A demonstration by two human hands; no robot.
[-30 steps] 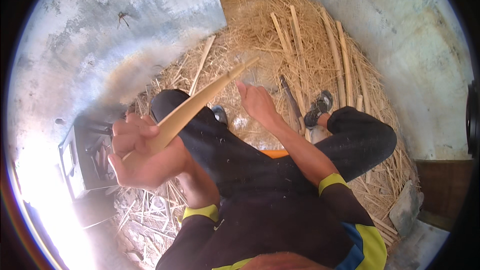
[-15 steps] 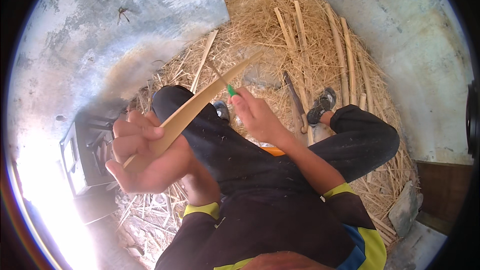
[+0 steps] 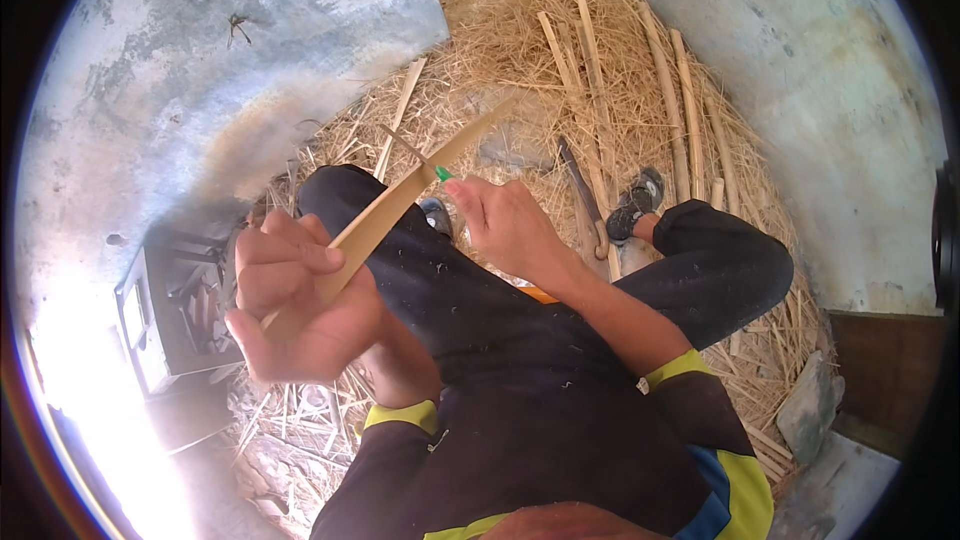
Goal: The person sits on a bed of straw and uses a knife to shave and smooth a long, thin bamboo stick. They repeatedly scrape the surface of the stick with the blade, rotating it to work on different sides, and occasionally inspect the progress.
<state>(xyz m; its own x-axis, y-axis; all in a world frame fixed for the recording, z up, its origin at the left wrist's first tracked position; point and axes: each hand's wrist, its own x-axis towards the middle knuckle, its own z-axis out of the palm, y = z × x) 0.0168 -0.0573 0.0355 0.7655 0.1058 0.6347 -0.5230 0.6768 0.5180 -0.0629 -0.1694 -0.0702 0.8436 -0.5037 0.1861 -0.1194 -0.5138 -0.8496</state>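
My left hand is closed around the lower end of a long, pale bamboo strip, which slants up and away to the right. In my right hand is a knife with a green handle, most of it hidden by the fingers. Its thin blade lies across the strip around the middle and points up to the left. The far end of the strip is free above the shavings.
Shavings cover the floor. Several bamboo strips lie at the far right. A dark, long-bladed tool with a hooked end rests beside my shoe. Grey walls stand either side, and a dark frame is at left.
My right hand and the knife have shifted slightly left, with the blade now more across the strip. My left hand keeps its hold on the strip, shifted slightly right.
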